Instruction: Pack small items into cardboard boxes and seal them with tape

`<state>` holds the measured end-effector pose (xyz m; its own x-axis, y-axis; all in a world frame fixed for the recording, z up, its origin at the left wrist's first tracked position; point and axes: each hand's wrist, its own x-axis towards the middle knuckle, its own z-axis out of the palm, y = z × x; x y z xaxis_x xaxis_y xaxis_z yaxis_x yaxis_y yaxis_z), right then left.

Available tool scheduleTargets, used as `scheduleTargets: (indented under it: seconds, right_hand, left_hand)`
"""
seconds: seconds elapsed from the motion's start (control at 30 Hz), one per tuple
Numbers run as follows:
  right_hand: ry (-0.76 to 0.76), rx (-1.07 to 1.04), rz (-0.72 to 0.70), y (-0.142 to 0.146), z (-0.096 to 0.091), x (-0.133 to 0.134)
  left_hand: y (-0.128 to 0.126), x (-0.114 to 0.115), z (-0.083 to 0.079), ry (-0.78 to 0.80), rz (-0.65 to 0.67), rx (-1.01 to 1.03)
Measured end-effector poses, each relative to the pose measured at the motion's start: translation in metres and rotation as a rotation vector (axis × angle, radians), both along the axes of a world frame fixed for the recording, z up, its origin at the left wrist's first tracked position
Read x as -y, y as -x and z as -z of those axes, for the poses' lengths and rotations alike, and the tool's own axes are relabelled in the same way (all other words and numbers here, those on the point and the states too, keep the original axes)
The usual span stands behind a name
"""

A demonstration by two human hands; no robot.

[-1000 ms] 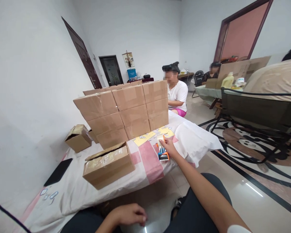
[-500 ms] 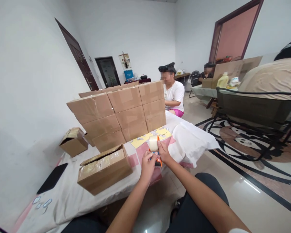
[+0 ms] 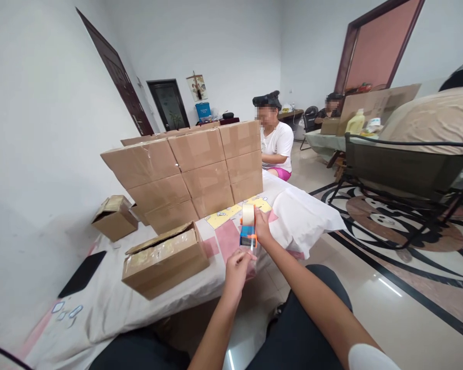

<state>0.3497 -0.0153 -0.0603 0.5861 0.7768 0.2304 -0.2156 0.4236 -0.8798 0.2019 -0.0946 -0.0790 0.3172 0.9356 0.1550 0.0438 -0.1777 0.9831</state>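
Note:
My right hand (image 3: 261, 229) grips an orange and blue tape dispenser (image 3: 248, 234) with a pale roll of tape (image 3: 248, 214) on top, held above the near edge of the cloth-covered table (image 3: 111, 303). My left hand (image 3: 237, 263) pinches the clear strip of tape (image 3: 250, 255) pulled down from the dispenser. A small cardboard box (image 3: 165, 259) with a loose top flap lies on the table just left of my hands.
A wall of stacked sealed cartons (image 3: 185, 172) stands behind. An open small box (image 3: 113, 217) and a black flat object (image 3: 82, 274) lie at left. A person in a white shirt (image 3: 278, 146) sits beyond; another person sits further back. A dark folding cot (image 3: 405, 169) stands right.
My right hand lifted the dispenser off the table. My left hand rose from my lap, met the dispenser, and now draws the tape end downward toward me.

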Motion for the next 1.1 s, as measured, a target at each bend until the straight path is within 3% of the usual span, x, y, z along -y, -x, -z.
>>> scheduleTargets:
  seconds: [0.37, 0.57, 0.8, 1.1]
  right_hand:
    - [-0.005, -0.076, -0.027, 0.009, 0.0, 0.011]
    - [0.003, -0.077, -0.096, 0.013, 0.003, 0.014]
    - [0.041, -0.068, -0.076, 0.012, 0.011, 0.013]
    - [0.027, -0.085, -0.072, 0.016, 0.004, 0.019]
  left_hand:
    - [0.01, -0.003, 0.023, -0.082, -0.049, -0.059]
    - [0.012, -0.001, 0.026, -0.089, -0.053, -0.046]
    - [0.013, 0.002, 0.027, -0.087, -0.05, -0.04]
    - [0.014, 0.003, 0.028, -0.079, -0.044, -0.036]
